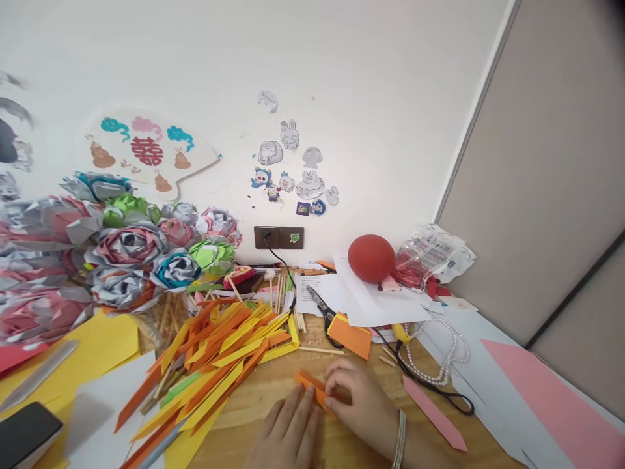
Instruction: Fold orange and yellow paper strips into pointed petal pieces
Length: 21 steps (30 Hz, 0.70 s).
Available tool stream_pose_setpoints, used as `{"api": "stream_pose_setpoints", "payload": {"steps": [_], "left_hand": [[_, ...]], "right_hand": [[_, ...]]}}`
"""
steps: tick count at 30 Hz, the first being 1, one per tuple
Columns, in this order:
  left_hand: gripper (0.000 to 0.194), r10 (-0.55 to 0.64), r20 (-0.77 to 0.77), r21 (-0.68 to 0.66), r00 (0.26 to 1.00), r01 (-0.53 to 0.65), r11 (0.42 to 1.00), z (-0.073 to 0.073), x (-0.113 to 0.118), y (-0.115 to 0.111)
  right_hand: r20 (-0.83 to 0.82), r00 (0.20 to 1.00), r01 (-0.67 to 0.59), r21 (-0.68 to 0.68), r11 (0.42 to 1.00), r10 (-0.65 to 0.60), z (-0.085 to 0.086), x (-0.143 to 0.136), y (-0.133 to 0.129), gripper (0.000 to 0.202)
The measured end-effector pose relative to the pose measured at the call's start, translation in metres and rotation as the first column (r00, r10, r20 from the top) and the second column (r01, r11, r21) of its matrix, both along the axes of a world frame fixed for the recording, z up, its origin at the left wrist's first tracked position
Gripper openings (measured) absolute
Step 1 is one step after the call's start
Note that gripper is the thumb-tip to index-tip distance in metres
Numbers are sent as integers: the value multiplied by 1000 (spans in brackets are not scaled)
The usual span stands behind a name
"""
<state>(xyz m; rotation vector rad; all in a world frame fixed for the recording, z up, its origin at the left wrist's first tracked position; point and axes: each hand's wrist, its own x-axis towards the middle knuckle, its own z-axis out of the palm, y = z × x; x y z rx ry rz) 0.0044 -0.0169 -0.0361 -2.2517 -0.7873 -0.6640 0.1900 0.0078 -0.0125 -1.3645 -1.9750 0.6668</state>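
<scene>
A folded orange paper strip (312,385) lies on the wooden table in front of me. My left hand (288,426) rests with fingers stretched out flat, their tips touching the strip's near side. At the strip's right part, my right hand (359,397) is closed, thumb and forefinger pinching the paper; a beaded bracelet circles that wrist. To the left is a heap of folded orange and yellow paper strips (219,358). Beyond my hands lie scissors (319,303) and a small orange paper piece (350,334). A pink paper strip (434,413) lies right of my right hand.
Paper flowers (129,244) crowd the back left. Wooden sticks (280,293) lie near the wall. A red balloon (371,258) sits at the back right, with a pearl string (459,342) and a black cord (439,391) nearer. White sheets (488,384) cover the right side.
</scene>
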Motion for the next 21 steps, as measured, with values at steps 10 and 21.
{"api": "stream_pose_setpoints", "payload": {"steps": [10,21], "left_hand": [[32,-50,-63,55,997,54,997,3,-4,3],[33,-46,-113,52,993,52,997,1,-5,6]], "right_hand": [[-121,991,-64,-54,997,57,1,5,4,17],[-14,998,64,-68,996,-65,2,0,-1,16]]}}
